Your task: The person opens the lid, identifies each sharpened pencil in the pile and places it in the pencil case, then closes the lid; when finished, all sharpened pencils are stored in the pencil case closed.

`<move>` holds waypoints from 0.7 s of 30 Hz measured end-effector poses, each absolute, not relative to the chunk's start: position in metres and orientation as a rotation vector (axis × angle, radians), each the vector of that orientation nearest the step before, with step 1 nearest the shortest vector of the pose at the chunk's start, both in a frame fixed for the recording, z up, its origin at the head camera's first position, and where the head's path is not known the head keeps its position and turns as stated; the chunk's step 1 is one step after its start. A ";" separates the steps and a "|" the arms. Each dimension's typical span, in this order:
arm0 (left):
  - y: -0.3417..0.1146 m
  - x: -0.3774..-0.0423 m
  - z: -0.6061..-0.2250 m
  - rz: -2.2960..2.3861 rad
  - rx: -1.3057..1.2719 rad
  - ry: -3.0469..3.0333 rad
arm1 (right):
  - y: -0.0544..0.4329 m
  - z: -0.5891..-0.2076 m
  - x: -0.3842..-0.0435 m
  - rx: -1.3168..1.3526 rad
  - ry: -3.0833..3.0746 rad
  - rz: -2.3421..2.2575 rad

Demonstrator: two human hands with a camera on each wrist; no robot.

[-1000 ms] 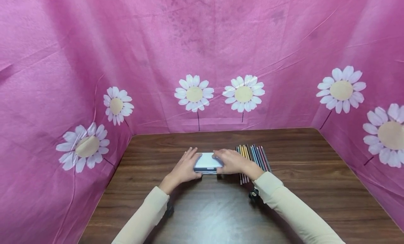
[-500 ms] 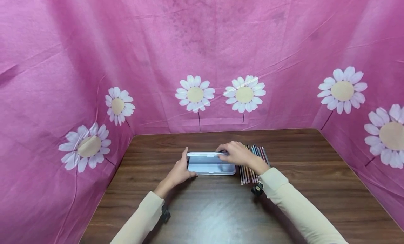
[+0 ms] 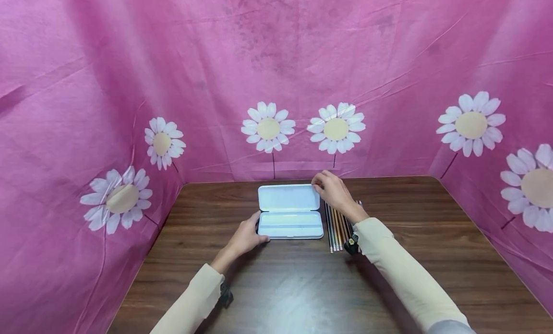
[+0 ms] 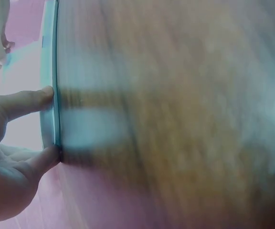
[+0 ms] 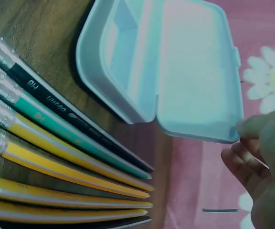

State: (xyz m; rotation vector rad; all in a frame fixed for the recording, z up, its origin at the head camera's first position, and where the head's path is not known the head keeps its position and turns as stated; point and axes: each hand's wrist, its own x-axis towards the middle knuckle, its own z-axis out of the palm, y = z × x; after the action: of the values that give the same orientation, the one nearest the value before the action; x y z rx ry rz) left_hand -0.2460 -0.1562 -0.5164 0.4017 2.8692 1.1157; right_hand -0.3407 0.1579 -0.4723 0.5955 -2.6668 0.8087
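A white pencil case (image 3: 290, 237) lies on the table with its lid (image 3: 288, 197) swung back and its divided inside showing nothing in it. My left hand (image 3: 245, 235) holds the left end of the base; in the left wrist view its digits grip the case's edge (image 4: 49, 125). At the lid's far right corner, my right hand (image 3: 334, 190) pinches the rim, thumb against it and the other fingers curled, as the right wrist view shows. Beneath the right forearm lies a row of pencils (image 3: 337, 228), eraser ends toward me; black, green and yellow ones (image 5: 75, 167) appear close up.
The brown wooden table (image 3: 285, 286) runs back to a pink cloth (image 3: 380, 60) with white daisies, which hangs behind and at both sides. The pencils lie just right of the case. Dark wrist cameras (image 3: 225, 295) sit under both cuffs.
The case was closed between both hands. My right hand has lifted the lid up and away to the back, and my left hand has slid left to the case's end.
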 end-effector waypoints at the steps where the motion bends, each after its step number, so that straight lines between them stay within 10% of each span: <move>1: -0.156 -0.246 -0.517 1.107 0.389 2.879 | 0.157 -0.475 -0.343 0.575 -2.672 0.827; 21: -0.158 -0.247 -0.517 1.106 0.329 2.887 | 0.141 -0.497 -0.365 0.098 -2.798 1.130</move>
State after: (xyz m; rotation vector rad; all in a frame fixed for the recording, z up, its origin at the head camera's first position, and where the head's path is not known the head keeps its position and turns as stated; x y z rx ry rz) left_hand -0.2473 -0.1583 -0.5174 0.3292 2.8870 1.1058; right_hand -0.3655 0.1410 -0.4970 0.0976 -2.7984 1.1301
